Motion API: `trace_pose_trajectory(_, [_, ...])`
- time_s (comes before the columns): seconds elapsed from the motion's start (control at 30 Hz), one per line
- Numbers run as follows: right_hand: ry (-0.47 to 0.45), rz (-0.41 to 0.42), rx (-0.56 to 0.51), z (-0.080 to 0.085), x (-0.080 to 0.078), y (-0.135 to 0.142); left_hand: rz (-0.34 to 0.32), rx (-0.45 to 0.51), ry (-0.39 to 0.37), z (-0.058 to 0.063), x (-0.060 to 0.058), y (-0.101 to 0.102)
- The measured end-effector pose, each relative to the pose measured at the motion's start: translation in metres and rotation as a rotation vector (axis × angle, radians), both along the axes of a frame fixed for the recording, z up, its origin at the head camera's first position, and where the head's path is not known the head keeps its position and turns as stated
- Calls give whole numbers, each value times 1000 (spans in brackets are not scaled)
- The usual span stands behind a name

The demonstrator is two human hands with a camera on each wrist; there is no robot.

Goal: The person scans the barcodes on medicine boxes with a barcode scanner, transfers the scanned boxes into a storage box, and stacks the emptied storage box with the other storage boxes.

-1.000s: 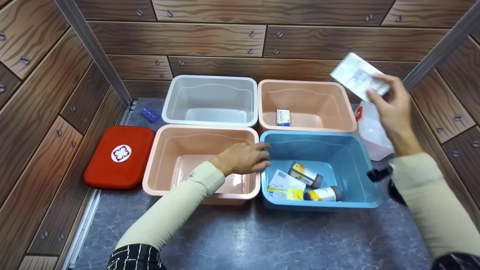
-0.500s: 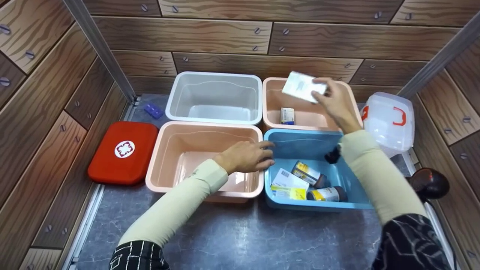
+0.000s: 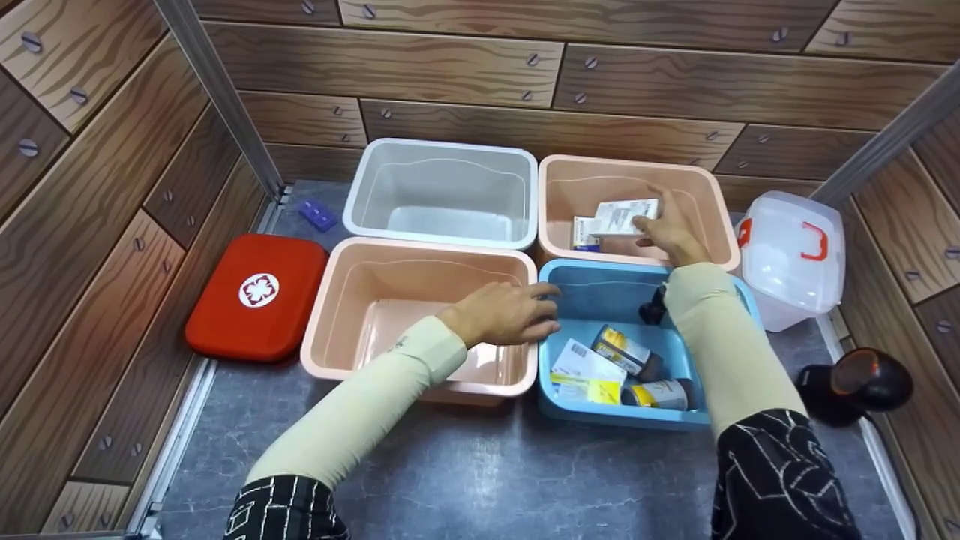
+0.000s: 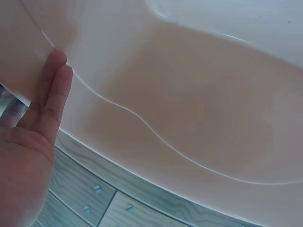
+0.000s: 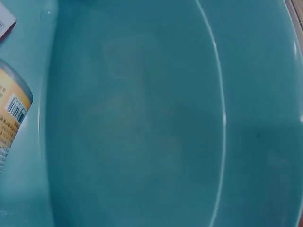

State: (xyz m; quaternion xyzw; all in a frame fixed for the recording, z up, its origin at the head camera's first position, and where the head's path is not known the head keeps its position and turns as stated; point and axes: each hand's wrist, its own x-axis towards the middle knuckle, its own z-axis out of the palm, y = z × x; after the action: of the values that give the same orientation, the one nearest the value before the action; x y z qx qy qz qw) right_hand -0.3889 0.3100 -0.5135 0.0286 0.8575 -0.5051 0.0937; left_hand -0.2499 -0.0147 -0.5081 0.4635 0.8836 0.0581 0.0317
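My right hand (image 3: 671,231) pinches a white medicine box (image 3: 622,217) between thumb and fingers, inside the far right peach bin (image 3: 630,165). In the head view the box overlaps a smaller white and blue box (image 3: 585,235) on that bin's floor. My left hand (image 3: 511,313) lies over the rim shared by the near peach bin (image 3: 420,251) and the blue bin (image 3: 637,271), its fingers extended. In the left wrist view two straight fingers (image 4: 53,101) touch a peach bin wall. The right wrist view shows the blue bin's inside, with neither right hand nor held box visible.
Inside the blue bin lie two brown bottles (image 3: 626,349) and white and yellow boxes (image 3: 589,371). A grey bin (image 3: 450,146) stands far left. Around the bins are a red first-aid case (image 3: 255,300), a purple pill organizer (image 3: 318,214), a clear lidded box (image 3: 791,247) and a black rounded object (image 3: 874,379).
My right hand has carried the medicine box from the far right leftward, then down into the far right peach bin. The left hand has stayed on the rim.
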Motion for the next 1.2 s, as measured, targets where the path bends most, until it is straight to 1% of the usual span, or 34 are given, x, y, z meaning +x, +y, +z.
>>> trace_pose_trajectory(0.07, [21,-11,47,-2,-1,0,-3,4,1,0,0,1])
trace_pose_trajectory(0.13, [73,-43,140,-2,0,-1,-7,6,0,1,0,1])
trace_pose_trajectory(0.2, [153,-94,234,-1,2,-4,-9,5,-1,1,-1,2])
trace_pose_trajectory(0.3, [281,-170,320,-1,4,-8,-7,0,0,2,-1,1])
trace_pose_trajectory(0.37, [361,-170,330,0,6,-11,-5,-5,-2,2,-2,1])
trace_pose_trajectory(0.47, [459,-98,313,3,14,-15,-1,-12,-7,3,-2,1])
trace_pose_trajectory(0.53, [508,-38,294,6,25,-16,-4,-11,-10,4,-2,1])
trace_pose_trajectory(0.6, [546,23,281,10,39,-16,-8,-8,-13,4,-2,2])
trace_pose_trajectory(0.67, [558,90,238,14,55,-16,-13,-1,-12,4,-2,2])
trace_pose_trajectory(0.73, [553,169,185,19,71,-14,-12,3,-11,4,-2,1])
trace_pose_trajectory(0.8, [508,273,150,24,85,-12,-11,8,-7,3,-1,0])
trace_pose_trajectory(0.83, [466,344,133,26,91,-10,-11,12,-4,3,-1,-1])
trace_pose_trajectory(0.9, [355,500,195,29,101,-7,-10,18,1,3,-1,-2])
trace_pose_trajectory(0.97, [200,666,300,29,107,-3,-9,20,3,3,0,-3])
trace_pose_trajectory(1.03, [40,795,401,25,110,0,-5,17,-1,2,0,-3])
trace_pose_trajectory(1.1, [-98,855,508,19,111,3,-3,11,-10,1,0,-3])
trace_pose_trajectory(1.17, [-227,869,570,10,109,6,-4,7,-19,1,0,-2])
trace_pose_trajectory(1.2, [-287,861,599,6,108,7,-4,5,-23,1,0,-1])
